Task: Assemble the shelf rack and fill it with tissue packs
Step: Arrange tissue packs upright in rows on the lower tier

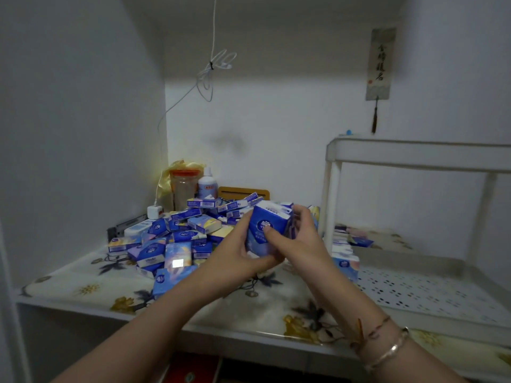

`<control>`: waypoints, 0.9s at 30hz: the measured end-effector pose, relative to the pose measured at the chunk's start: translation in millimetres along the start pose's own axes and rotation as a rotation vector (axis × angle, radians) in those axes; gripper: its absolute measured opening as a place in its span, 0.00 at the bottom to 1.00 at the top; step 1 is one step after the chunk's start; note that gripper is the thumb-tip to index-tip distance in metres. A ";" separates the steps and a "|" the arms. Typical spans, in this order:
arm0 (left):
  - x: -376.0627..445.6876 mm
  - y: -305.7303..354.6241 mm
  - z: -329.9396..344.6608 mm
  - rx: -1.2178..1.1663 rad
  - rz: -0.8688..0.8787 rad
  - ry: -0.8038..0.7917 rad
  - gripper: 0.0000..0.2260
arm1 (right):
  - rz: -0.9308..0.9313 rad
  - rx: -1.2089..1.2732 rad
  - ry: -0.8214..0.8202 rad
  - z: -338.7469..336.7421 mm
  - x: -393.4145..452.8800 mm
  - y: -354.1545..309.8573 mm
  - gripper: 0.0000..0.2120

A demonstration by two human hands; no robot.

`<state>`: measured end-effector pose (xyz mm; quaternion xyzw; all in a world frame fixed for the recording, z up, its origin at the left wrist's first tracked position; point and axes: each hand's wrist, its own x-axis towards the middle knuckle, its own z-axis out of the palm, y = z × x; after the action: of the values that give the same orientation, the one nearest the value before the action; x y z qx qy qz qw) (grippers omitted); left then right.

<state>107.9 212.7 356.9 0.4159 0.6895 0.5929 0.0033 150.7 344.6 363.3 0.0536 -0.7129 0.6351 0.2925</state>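
A heap of blue tissue packs lies on the flowered table top. Both hands hold a small stack of blue tissue packs above the table, just right of the heap. My left hand grips the stack from the left and below. My right hand grips it from the right, thumb on its front face. The white shelf rack stands at the right, with a perforated lower shelf. Several tissue packs sit on that lower shelf at its left side.
A glass jar with a red lid, a white bottle and a wooden tray stand behind the heap. A white charger and cable hang at the left wall. A scroll hangs on the back wall.
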 end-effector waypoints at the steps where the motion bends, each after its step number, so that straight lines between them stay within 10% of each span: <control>1: -1.9 6.5 2.5 -0.009 -0.010 -0.057 0.29 | -0.019 -0.010 0.022 -6.8 -3.9 -3.7 0.22; 16: 22.4 -13.1 74.0 0.091 -0.235 -0.299 0.48 | 0.043 0.180 0.169 -120.6 -22.3 11.6 0.24; 27: 36.6 -30.6 106.4 -0.077 -0.208 -0.280 0.26 | 0.210 -0.331 -0.068 -134.8 -16.4 32.3 0.25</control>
<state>119.5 322.1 318.0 0.4203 0.6983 0.5519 0.1764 196.7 472.2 330.2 -0.0484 -0.8188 0.5339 0.2051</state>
